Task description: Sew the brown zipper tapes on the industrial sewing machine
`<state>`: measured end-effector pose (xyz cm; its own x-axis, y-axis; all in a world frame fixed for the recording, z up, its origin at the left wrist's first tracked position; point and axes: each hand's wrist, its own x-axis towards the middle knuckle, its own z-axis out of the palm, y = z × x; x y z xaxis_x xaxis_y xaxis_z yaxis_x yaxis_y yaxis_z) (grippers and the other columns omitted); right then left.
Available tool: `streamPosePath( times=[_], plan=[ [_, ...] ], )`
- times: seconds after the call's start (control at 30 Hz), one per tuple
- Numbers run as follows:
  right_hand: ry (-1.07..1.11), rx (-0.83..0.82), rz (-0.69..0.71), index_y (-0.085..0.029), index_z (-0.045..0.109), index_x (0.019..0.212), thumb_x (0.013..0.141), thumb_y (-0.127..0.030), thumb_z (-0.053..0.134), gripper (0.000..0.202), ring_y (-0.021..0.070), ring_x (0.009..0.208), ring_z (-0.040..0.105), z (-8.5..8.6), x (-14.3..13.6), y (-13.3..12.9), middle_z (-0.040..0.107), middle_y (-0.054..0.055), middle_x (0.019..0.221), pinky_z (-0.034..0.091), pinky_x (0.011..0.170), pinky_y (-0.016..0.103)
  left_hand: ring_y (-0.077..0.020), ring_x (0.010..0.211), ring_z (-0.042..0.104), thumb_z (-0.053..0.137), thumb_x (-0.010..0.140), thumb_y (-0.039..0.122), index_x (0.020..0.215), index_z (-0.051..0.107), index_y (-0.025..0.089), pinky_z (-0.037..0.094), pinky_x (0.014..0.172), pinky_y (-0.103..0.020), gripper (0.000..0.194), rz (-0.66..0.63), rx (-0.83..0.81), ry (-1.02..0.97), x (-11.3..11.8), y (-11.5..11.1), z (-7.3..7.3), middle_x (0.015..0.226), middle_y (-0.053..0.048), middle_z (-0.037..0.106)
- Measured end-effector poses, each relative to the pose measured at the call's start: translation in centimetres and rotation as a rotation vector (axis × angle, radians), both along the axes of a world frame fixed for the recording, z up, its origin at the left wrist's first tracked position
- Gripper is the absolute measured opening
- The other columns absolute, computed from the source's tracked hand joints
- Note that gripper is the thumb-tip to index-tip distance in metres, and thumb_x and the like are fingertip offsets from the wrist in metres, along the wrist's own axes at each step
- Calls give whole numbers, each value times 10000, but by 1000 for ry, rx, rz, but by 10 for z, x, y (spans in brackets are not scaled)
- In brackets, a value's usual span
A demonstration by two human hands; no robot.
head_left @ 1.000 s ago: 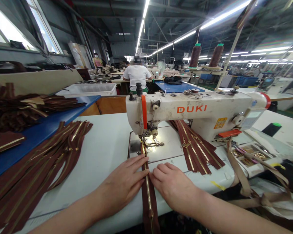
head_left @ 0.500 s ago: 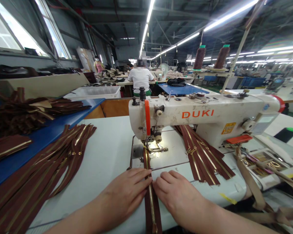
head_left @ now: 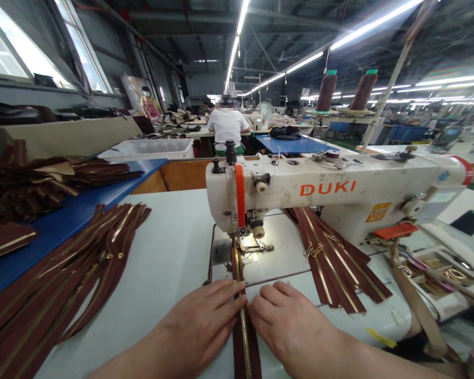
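A brown strip with a gold-toothed zipper (head_left: 244, 337) runs lengthwise from the bottom edge up under the presser foot of the white sewing machine (head_left: 284, 181). My left hand (head_left: 205, 321) presses on the strip from the left, its fingers together and the tips on the zipper just in front of the metal plate. On the other side my right hand (head_left: 288, 318) is curled, with fingertips and thumb pinching the strip's right edge. The thumb of the left hand is mostly hidden. Light from the machine's lamp falls on the needle plate (head_left: 278, 263).
Brown zipper strips (head_left: 75, 268) are heaped on the left of the table; more zipper strips (head_left: 339, 263) lie under the machine arm. A parts tray (head_left: 438, 273) sits at right. Thread cones (head_left: 327, 92) stand behind. A person in a white shirt (head_left: 227, 126) sits ahead.
The view has shifted slightly, so machine and hands appear a little lower. The zipper pull seen at the bottom edge is out of view. Both hands keep their hold on the strip.
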<state>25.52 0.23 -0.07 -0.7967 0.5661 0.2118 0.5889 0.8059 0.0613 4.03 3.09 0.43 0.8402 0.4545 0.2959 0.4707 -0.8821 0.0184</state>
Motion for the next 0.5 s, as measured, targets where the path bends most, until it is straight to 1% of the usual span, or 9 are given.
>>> streamPosePath(
  times=[0.13, 0.3, 0.5],
  plan=[
    [-9, 5, 0, -130, 605, 944, 871, -193, 537, 118, 216, 827, 456, -1, -1, 9, 581, 70, 903, 381, 747, 363, -197, 1145, 564, 468, 844, 104, 1207, 565, 181, 465, 997, -357, 384, 13, -22, -4, -1, 10, -3, 1247, -66, 619],
    [-20, 19, -12, -132, 615, 915, 874, -181, 535, 103, 218, 826, 454, 3, -3, 24, 577, 66, 881, 378, 720, 360, -202, 1128, 572, 438, 876, 121, 1168, 587, 132, 455, 1007, -368, 328, 3, 36, 18, 3, 25, -3, 1203, -91, 642],
    [3, 60, -27, -131, 611, 869, 882, -167, 529, 91, 218, 849, 464, 4, -6, 44, 580, 61, 840, 377, 750, 359, -202, 1104, 587, 402, 897, 143, 1141, 597, 100, 464, 992, -358, 316, 50, 61, 29, 7, 39, -2, 1168, -101, 660]
  ],
)
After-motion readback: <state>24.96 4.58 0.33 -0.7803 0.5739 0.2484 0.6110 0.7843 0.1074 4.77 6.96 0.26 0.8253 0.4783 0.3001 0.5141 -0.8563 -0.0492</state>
